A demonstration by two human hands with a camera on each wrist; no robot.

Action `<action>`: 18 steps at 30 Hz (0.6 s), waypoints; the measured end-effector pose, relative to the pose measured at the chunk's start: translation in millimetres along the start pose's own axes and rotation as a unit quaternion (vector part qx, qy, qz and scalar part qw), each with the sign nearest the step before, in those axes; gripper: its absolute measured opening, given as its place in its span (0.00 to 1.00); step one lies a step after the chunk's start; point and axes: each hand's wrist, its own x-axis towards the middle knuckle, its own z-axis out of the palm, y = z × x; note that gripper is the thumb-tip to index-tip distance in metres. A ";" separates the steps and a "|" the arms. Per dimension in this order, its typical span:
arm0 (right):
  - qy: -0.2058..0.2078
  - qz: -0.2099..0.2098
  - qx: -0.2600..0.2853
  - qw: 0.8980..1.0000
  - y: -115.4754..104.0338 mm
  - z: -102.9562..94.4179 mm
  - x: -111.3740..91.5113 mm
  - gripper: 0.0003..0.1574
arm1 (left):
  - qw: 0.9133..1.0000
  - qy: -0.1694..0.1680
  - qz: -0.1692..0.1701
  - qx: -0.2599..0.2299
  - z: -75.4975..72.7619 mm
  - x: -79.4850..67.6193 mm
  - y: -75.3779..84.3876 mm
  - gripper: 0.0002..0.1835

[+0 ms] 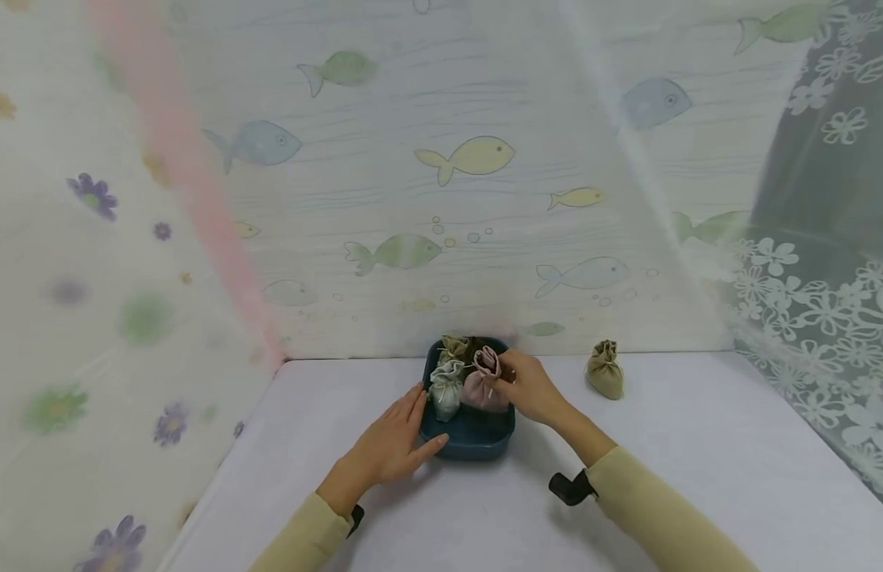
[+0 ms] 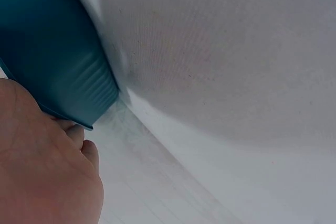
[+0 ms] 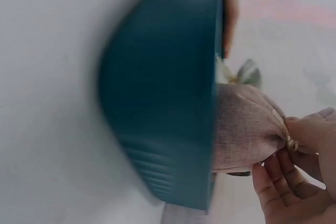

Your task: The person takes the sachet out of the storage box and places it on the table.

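A dark teal plastic basin stands on the table, holding several small drawstring pouches. My right hand pinches a dusty-pink pouch at its gathered neck; in the right wrist view the pink pouch shows above the rim, its lower end hidden by the basin wall. Beside it in the basin sits a pale mint pouch, and an olive pouch is behind that. Along the basin's left rim lies my left hand, fingers extended and thumb toward the front edge.
Another olive pouch stands alone on the white table, to the right near the back. A curtain printed with fish hangs behind the table, with a flowered sheet on the left and a lace panel on the right.
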 end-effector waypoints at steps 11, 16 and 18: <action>0.022 0.000 -0.013 1.000 -9.2 -32.9 -3.9 0.03 | 1.000 -0.004 0.002 -0.004 -4.1 -0.2 1.8 0.53; 0.049 0.010 -0.037 0.998 2.6 -47.9 -9.3 0.04 | 1.000 0.002 0.005 -0.006 -2.0 0.0 1.1 0.52; 0.061 0.013 -0.050 0.997 8.9 -53.4 -11.5 0.04 | 1.000 0.001 0.004 -0.005 -0.1 0.4 0.0 0.53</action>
